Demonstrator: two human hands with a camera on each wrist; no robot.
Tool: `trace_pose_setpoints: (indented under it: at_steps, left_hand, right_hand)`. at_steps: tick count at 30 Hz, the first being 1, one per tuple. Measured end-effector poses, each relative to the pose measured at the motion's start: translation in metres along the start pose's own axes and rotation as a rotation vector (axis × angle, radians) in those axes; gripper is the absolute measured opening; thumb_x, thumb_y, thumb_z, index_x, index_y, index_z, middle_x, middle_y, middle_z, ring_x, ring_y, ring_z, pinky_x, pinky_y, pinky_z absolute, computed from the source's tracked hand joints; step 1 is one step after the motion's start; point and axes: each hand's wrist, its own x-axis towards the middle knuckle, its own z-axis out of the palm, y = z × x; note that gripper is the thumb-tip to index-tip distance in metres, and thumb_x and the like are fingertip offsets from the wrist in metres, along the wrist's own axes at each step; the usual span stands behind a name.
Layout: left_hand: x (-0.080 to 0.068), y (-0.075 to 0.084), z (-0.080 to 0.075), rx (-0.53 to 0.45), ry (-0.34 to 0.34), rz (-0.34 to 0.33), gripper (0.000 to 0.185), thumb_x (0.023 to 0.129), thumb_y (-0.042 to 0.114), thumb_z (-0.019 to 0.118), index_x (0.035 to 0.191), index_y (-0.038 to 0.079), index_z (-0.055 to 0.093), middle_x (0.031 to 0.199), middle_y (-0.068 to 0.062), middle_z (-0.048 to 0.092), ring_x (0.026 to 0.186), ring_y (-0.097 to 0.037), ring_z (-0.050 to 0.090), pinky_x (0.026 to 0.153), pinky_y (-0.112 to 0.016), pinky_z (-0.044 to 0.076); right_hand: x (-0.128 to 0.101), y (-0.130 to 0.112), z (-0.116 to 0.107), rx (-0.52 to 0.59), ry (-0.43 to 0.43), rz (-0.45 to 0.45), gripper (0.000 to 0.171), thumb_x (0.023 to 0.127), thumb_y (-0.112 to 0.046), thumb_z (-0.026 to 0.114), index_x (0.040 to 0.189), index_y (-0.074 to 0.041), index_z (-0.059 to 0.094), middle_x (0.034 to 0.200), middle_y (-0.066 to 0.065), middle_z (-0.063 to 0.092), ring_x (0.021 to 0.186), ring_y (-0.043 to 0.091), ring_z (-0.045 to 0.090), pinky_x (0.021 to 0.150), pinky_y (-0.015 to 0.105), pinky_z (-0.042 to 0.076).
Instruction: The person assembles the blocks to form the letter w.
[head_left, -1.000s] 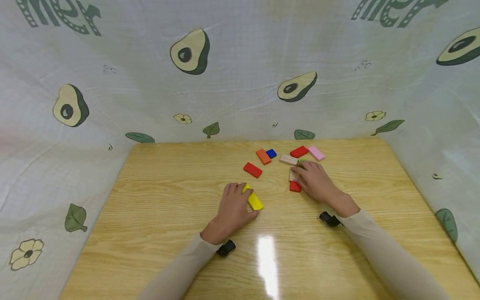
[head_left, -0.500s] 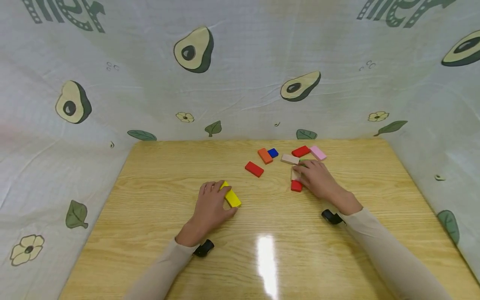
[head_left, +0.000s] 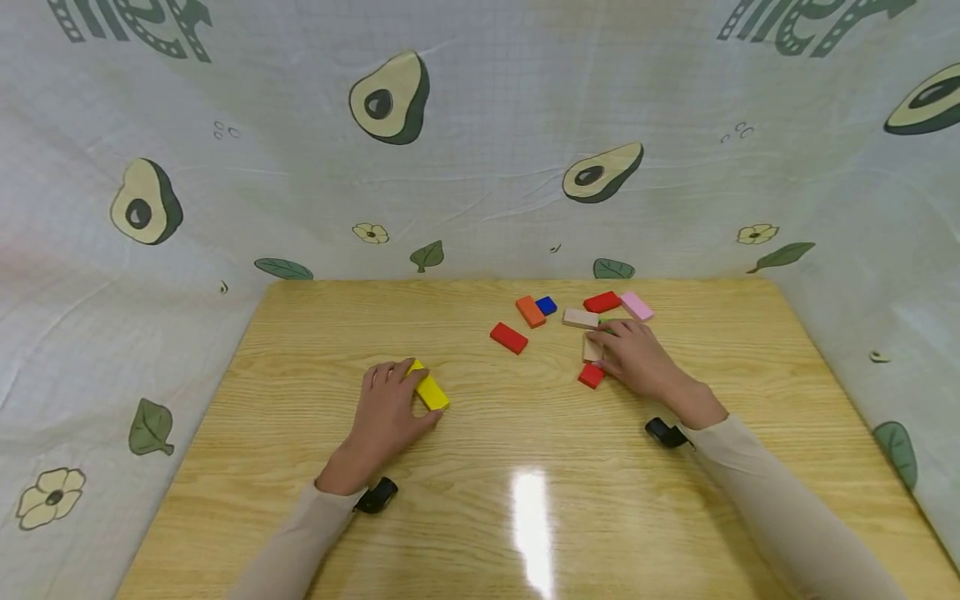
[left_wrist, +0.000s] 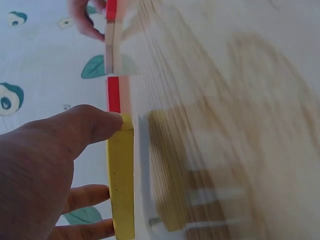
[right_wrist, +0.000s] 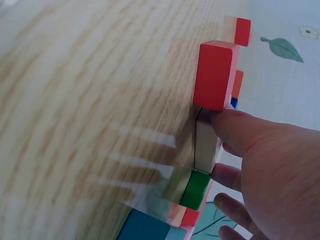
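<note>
My left hand (head_left: pixel 386 412) grips a yellow block (head_left: pixel 429 390) by its ends, thumb on the near end, fingers on the far one. The left wrist view shows the block (left_wrist: pixel 121 180) close over the table; a gap below it cannot be judged. Over on the right, my right hand (head_left: pixel 637 358) holds a plain wooden block (head_left: pixel 592 348), thumb at its near end. A red block (head_left: pixel 591 376) lies at that near end, turned askew. In the right wrist view the thumb touches where the wooden block (right_wrist: pixel 205 145) and red block (right_wrist: pixel 215 75) meet. A green block (right_wrist: pixel 196 190) sits beyond the fingers.
Farther back lie another plain wooden block (head_left: pixel 581 318), red blocks (head_left: pixel 509 337) (head_left: pixel 602 302), an orange block (head_left: pixel 531 312), a small blue block (head_left: pixel 547 306) and a pink block (head_left: pixel 637 306). A printed curtain (head_left: pixel 480 217) borders the wooden table (head_left: pixel 315 333). A blue block (right_wrist: pixel 145 227) shows low in the right wrist view.
My left hand has moved left with the yellow block, away from the other blocks. The near red block has turned slightly by the right thumb; the right hand has stayed nearly in place.
</note>
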Motion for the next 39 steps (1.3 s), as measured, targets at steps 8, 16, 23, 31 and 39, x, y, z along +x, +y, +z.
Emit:
trace_pose_setpoints:
  at_steps: [8, 16, 23, 31, 39]
  left_hand:
    - [-0.007, -0.025, -0.006, 0.014, -0.023, -0.004, 0.067, 0.073, 0.053, 0.071, 0.124, 0.011, 0.059, 0.133, -0.016, 0.048, 0.117, -0.034, 0.038, 0.1, -0.05, 0.018]
    - [-0.01, -0.042, -0.008, 0.026, -0.046, 0.019, 0.066, 0.075, 0.054, 0.069, 0.123, 0.01, 0.06, 0.132, -0.014, 0.049, 0.116, -0.033, 0.04, 0.1, -0.05, 0.02]
    - [-0.011, -0.048, -0.012, 0.019, -0.074, 0.019, 0.064, 0.079, 0.05, 0.068, 0.128, 0.01, 0.058, 0.14, -0.013, 0.041, 0.121, -0.036, 0.035, 0.102, -0.051, 0.018]
    - [-0.013, -0.048, -0.013, -0.001, -0.066, 0.027, 0.06, 0.084, 0.048, 0.062, 0.13, 0.01, 0.056, 0.138, -0.011, 0.042, 0.122, -0.036, 0.035, 0.101, -0.053, 0.02]
    - [-0.012, -0.047, -0.01, 0.003, -0.016, 0.034, 0.051, 0.086, 0.039, 0.064, 0.127, 0.009, 0.059, 0.135, -0.011, 0.046, 0.12, -0.036, 0.038, 0.1, -0.053, 0.022]
  right_hand:
    - [0.002, -0.003, 0.0, -0.01, -0.022, 0.013, 0.049, 0.083, -0.021, 0.071, 0.127, -0.004, 0.057, 0.123, 0.016, 0.052, 0.117, 0.037, 0.04, 0.102, 0.056, 0.022]
    - [0.004, -0.002, 0.001, -0.02, -0.02, 0.014, 0.048, 0.081, -0.02, 0.073, 0.124, -0.003, 0.059, 0.122, 0.016, 0.052, 0.116, 0.036, 0.04, 0.103, 0.055, 0.021]
    - [0.006, -0.001, 0.001, -0.017, 0.016, -0.02, 0.047, 0.078, -0.016, 0.075, 0.119, 0.0, 0.061, 0.118, 0.018, 0.054, 0.113, 0.037, 0.042, 0.102, 0.054, 0.023]
    - [0.007, -0.002, 0.001, -0.03, 0.028, -0.05, 0.05, 0.077, -0.017, 0.077, 0.121, 0.0, 0.06, 0.117, 0.017, 0.057, 0.112, 0.036, 0.044, 0.101, 0.052, 0.025]
    - [0.007, -0.001, 0.002, -0.019, 0.03, -0.06, 0.051, 0.076, -0.018, 0.078, 0.12, -0.001, 0.059, 0.116, 0.016, 0.057, 0.11, 0.035, 0.043, 0.099, 0.051, 0.027]
